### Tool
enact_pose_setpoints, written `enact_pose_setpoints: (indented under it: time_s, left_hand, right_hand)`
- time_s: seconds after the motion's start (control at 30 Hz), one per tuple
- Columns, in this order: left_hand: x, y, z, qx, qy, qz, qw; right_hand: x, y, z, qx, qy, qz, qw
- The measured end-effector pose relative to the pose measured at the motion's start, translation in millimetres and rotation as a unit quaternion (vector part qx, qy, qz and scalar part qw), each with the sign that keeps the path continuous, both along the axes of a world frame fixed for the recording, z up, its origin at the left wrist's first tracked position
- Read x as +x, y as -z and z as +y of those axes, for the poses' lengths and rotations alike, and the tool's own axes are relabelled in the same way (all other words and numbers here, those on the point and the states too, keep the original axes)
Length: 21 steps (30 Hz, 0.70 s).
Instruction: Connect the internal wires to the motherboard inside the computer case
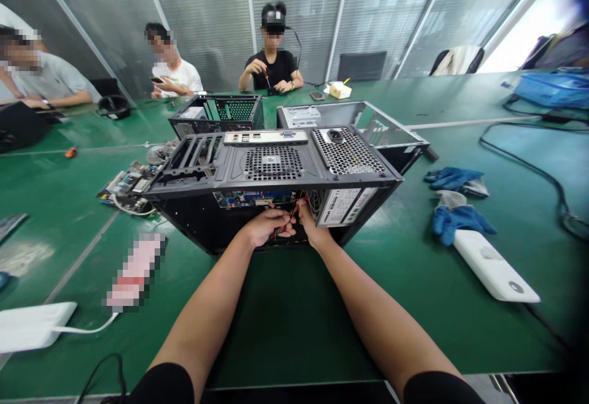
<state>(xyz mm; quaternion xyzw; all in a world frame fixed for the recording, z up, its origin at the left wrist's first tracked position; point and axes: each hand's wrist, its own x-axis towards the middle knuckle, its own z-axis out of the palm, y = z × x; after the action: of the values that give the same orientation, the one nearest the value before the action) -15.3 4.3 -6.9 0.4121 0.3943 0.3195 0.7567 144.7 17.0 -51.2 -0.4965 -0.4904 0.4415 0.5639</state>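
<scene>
A black computer case (pixel 230 168) stands on the green table with its rear panel facing up and its open side toward me. Inside it I see a motherboard (pixel 243 198) and, at the right, a power supply (pixel 345 206) with a label. My left hand (pixel 271 225) is in the case, its fingers closed round a bundle of thin coloured cables (pixel 291 213). Close beside it, just left of the power supply, my right hand (pixel 309 219) pinches the same cables higher up. Its fingertips are partly hidden in the dark inside.
Behind stand two more open cases (pixel 216 123) (pixel 396 140). Loose circuit boards (pixel 129 186) lie at the left. Blue gloves (pixel 460 217) and a white power bank (pixel 494 266) are at the right; another power bank (pixel 37 325) is at the left. Several people sit across the table.
</scene>
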Motion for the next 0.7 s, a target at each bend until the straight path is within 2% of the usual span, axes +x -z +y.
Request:
enact_pose_setpoints:
  time_s: [0.2, 0.43, 0.7]
  left_hand:
    - [2.7, 2.8, -0.5, 0.015, 0.054, 0.000, 0.998]
    - [2.3, 4.4, 2.0, 0.069, 0.039, 0.082, 0.994]
    - [4.7, 10.3, 5.7, 0.191, 0.040, 0.170, 0.966]
  right_hand:
    - [-0.2, -2.0, 0.1, -0.004, 0.014, 0.005, 1.000]
    - [-0.2, -1.0, 0.9, 0.009, 0.015, 0.001, 1.000]
    - [1.3, -1.2, -0.1, 0.006, 0.018, 0.005, 1.000]
